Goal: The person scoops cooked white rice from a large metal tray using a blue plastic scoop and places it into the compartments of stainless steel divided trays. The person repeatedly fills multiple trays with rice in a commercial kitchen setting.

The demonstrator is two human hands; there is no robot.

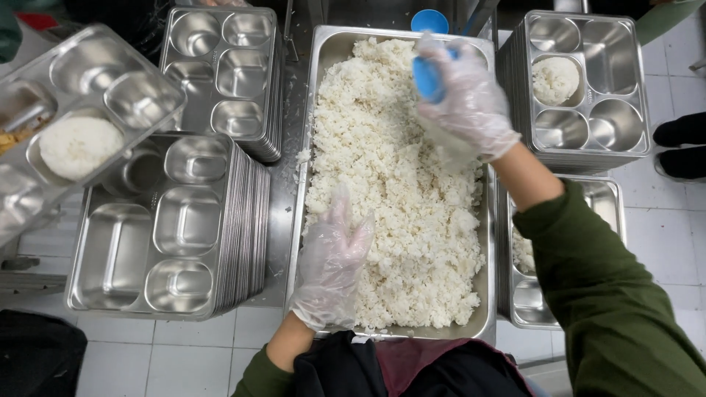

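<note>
right hand [467,103] gripping blue scoop [428,77], rice pan [323,55] rim

White rice [397,184], blue scoop [428,77], silver trays [243,220].

One deep steel pan of white rice [397,184], two gloved hands, one blue scoop [428,77], five stacks of compartment steel trays, two moulded rice mounds.

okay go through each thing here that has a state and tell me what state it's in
Rice pan: nearly full of white rice.
Blue scoop: gripped, over the rice.
Right hand: gloved, closed on the scoop.
Left hand: gloved, open, resting on the rice.
Right tray: one mound of rice, other compartments empty.
Tilted tray: holds a rice mound.
Tray stack: top tray empty.
</note>
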